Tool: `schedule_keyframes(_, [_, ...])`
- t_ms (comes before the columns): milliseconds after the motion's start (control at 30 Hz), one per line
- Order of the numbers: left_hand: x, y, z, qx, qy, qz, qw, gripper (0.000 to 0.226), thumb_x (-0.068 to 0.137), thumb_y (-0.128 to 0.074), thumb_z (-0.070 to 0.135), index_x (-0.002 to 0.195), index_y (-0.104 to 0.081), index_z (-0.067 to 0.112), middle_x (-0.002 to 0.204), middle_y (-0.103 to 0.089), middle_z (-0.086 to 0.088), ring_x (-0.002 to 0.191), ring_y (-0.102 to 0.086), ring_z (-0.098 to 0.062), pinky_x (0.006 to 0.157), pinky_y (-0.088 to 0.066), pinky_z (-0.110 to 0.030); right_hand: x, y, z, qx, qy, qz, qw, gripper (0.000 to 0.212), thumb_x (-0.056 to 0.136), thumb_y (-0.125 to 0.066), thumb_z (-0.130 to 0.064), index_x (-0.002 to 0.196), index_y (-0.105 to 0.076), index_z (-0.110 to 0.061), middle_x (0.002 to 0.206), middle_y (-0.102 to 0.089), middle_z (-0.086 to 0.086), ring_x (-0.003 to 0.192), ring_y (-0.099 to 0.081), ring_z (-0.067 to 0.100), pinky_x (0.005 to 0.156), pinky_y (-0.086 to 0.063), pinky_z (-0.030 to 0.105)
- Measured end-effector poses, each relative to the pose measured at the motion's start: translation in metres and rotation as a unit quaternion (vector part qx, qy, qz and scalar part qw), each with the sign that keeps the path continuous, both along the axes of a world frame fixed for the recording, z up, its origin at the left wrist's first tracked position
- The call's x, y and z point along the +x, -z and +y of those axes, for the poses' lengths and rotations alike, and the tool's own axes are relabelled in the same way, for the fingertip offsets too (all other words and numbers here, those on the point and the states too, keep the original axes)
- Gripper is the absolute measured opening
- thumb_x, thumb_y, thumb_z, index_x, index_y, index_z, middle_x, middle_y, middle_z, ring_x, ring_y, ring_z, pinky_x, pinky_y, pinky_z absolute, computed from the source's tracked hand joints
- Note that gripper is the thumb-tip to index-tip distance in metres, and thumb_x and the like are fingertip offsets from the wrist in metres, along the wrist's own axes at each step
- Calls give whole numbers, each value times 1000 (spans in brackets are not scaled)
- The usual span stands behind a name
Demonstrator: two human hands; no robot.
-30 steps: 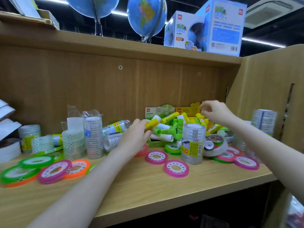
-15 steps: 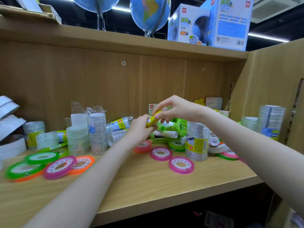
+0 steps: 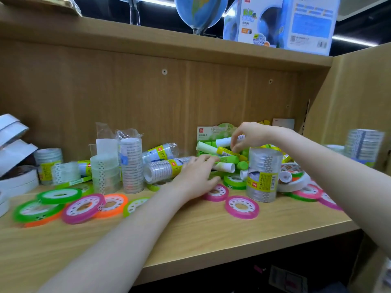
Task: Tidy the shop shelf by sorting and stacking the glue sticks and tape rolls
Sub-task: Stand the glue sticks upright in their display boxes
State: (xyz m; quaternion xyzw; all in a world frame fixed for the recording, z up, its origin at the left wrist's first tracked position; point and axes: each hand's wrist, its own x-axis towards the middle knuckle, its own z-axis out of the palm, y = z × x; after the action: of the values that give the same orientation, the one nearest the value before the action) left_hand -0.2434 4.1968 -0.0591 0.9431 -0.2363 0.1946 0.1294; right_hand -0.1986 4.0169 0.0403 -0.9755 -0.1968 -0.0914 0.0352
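Note:
A heap of green, yellow and white glue sticks (image 3: 227, 160) lies at the back middle of the wooden shelf (image 3: 190, 240). My right hand (image 3: 254, 135) hovers over the heap, its fingers curled round a white glue stick (image 3: 225, 141), fingertips close to a yellow glue stick (image 3: 224, 152). My left hand (image 3: 195, 177) reaches in low with straight, spread fingers; its tips touch the heap's left edge and it holds nothing. Flat pink tape rolls (image 3: 242, 207) lie in front. A wrapped stack of clear tape (image 3: 263, 174) stands just right of the heap.
Clear tape stacks (image 3: 131, 166) stand at the left, with flat green, pink and orange rolls (image 3: 59, 195) before them and big white rolls (image 3: 14, 178) at the far left. Another tape stack (image 3: 364, 144) stands by the right side panel (image 3: 359, 92). An upper shelf board (image 3: 169, 37) hangs overhead.
My left hand has let go of the yellow glue stick and dropped lower with its fingers spread. My right hand moved right over the heap, and a yellow stick now lies on the heap.

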Motion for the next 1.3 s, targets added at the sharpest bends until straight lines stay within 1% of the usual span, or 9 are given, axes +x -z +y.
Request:
schedule_keyframes(267, [-1,-1,6,-31,-1,-6,1000,52,94,-47,30,142,-31,17,144,-37,-2,131,-32,-25,108,-28,-37,-9,-4,-4,37,-23,-50,998,6,81,-69,-21,87,-71,-19,81,-61,-11,90,-60,18,74,-47,28])
schedule_keyframes(500, [-8,-5,9,-61,3,-15,998,45,95,-45,26,138,-37,16,140,-41,-2,126,-40,-24,103,-32,-34,-41,-5,-22,63,-22,-82,994,14,89,-60,-28,92,-70,-19,88,-64,-4,90,-56,17,74,-40,27])
schedule_keyframes(600, [-18,-11,10,-111,25,-29,993,36,96,-45,25,131,-48,14,130,-53,-2,119,-49,-18,96,-38,-30,-67,-4,-40,124,-50,-41,990,23,88,-57,-39,95,-69,-21,95,-67,-1,92,-60,18,82,-48,37])
schedule_keyframes(667, [-30,-11,6,-131,58,-23,989,31,96,-47,25,124,-54,14,124,-58,-1,114,-53,-15,96,-41,-30,-84,3,-48,139,-67,8,988,30,82,-59,-48,102,-66,-27,105,-64,-8,100,-58,9,89,-48,33])
schedule_keyframes(800, [-50,0,2,-39,75,-34,996,31,94,-49,32,120,-56,18,129,-54,2,120,-48,-18,101,-36,-36,-90,27,-49,84,-21,-19,996,46,76,-68,-46,116,-49,-36,118,-50,-2,109,-48,17,91,-39,32])
schedule_keyframes(967, [-59,-2,32,76,-53,-162,982,32,94,-45,26,125,-51,19,131,-48,0,124,-40,-23,103,-23,-33,-90,42,-42,181,-42,-105,977,38,71,-75,-37,101,-52,-39,119,-56,2,116,-49,19,88,-37,30])
schedule_keyframes(1133, [-66,-13,88,87,-117,-234,961,27,62,-60,17,87,-68,10,91,-67,-10,81,-65,-32,74,-49,-43,-104,5,-30,314,-67,-176,931,33,67,-80,-29,96,-63,-33,108,-64,3,100,-56,16,87,-44,34])
schedule_keyframes(1233, [-76,-15,115,74,-152,-248,954,32,70,-45,25,89,-68,13,94,-66,-7,88,-61,-28,75,-48,-40,-113,-11,-8,388,-134,-98,907,32,68,-80,-28,98,-66,-31,103,-65,0,81,-58,1,71,-49,20])
schedule_keyframes(1300, [-79,-10,127,71,-157,-262,949,37,70,-39,27,92,-66,15,101,-65,-8,97,-51,-25,78,-48,-41,-119,-9,14,365,-175,-14,914,32,71,-78,-26,102,-66,-28,99,-64,-6,71,-58,-7,64,-45,11])
